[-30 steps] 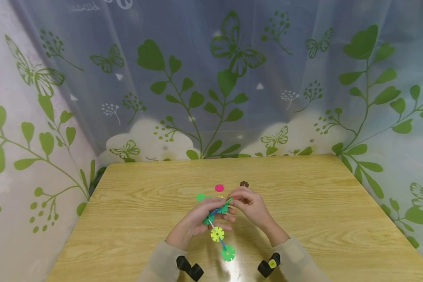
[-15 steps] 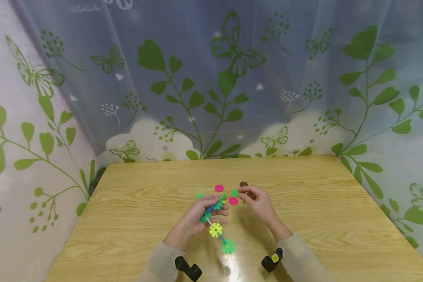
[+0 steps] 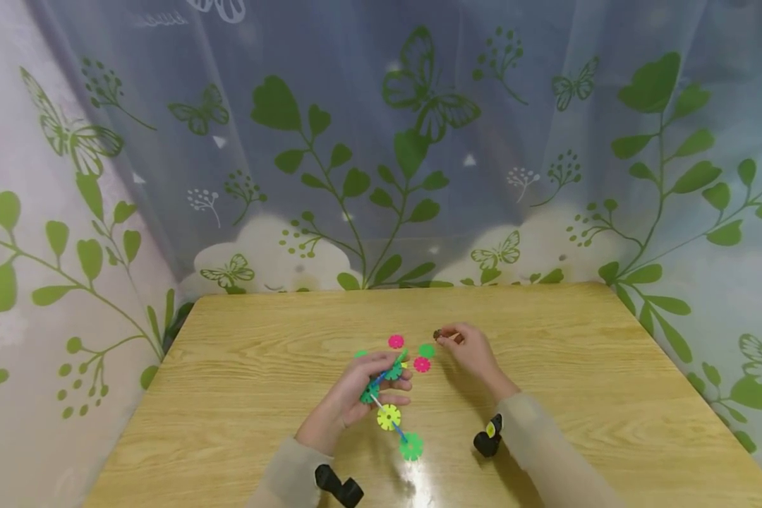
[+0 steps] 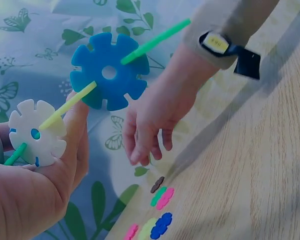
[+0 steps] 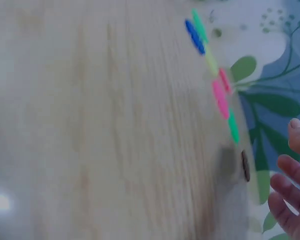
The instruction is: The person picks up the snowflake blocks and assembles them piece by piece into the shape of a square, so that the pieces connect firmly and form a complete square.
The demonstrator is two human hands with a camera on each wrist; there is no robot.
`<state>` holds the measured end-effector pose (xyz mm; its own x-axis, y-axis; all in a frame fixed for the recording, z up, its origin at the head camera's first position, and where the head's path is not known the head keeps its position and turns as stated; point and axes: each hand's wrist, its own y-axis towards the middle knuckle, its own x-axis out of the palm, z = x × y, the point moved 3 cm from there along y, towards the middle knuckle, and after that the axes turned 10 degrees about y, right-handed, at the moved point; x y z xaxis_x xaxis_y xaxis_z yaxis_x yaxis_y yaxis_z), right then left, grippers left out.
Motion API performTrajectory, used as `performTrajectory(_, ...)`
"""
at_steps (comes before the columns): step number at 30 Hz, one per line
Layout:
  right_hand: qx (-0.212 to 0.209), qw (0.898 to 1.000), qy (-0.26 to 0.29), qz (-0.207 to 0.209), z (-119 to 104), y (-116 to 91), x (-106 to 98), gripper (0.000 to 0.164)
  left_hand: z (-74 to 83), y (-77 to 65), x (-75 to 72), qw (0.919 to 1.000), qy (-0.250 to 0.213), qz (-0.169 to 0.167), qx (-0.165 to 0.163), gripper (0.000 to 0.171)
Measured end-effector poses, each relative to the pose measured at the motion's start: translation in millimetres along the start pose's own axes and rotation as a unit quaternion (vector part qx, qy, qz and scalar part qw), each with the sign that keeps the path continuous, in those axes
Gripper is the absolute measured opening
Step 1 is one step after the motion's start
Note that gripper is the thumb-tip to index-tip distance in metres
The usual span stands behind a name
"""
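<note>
My left hand [image 3: 349, 395] grips a chain of notched plastic discs slotted together edge to face. A yellow disc [image 3: 389, 417] and a green disc [image 3: 410, 446] hang at its near end. In the left wrist view, a blue disc [image 4: 109, 85] and a white disc [image 4: 44, 141] of this chain face the camera, with others edge-on. My right hand [image 3: 473, 351] hovers by a brown disc [image 3: 437, 334] at the far side of the group. The right wrist view shows its fingers [image 5: 285, 197] loosely bent, apart from that brown disc, which lies flat.
Loose discs lie on the wooden table [image 3: 578, 395] beyond my left hand: a pink disc [image 3: 396, 341], another pink disc [image 3: 422, 365], a green disc [image 3: 426, 351] and a blue disc [image 4: 161, 226]. A patterned curtain [image 3: 355, 141] stands behind the table.
My right hand has left the chain and moved away and to the right, past the green and pink discs, to the brown one. My left hand keeps the chain, shifting slightly left.
</note>
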<state>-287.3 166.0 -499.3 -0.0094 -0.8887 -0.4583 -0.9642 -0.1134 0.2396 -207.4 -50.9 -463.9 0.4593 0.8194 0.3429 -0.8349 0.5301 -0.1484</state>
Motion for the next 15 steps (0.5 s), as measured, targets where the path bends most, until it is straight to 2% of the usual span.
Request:
performTrajectory(6, 0.003, 0.996, -0.085, 0.014, 12, 12, 5, 0.024, -0.1, 0.7, 0.3, 1.0000, 0.001, 0.003, 0.003, 0.043)
performTrajectory(11, 0.023, 0.981, -0.193, 0.003, 17, 18, 13, 0.031, 0.5, 2.0, 0.8, 0.9999, 0.000, 0.009, 0.008, 0.040)
performTrajectory(15, 0.055, 0.970, -0.238, -0.019, 19, 19, 16, 0.030, 0.7, 4.0, 1.5, 0.9999, -0.002, 0.006, 0.011, 0.039)
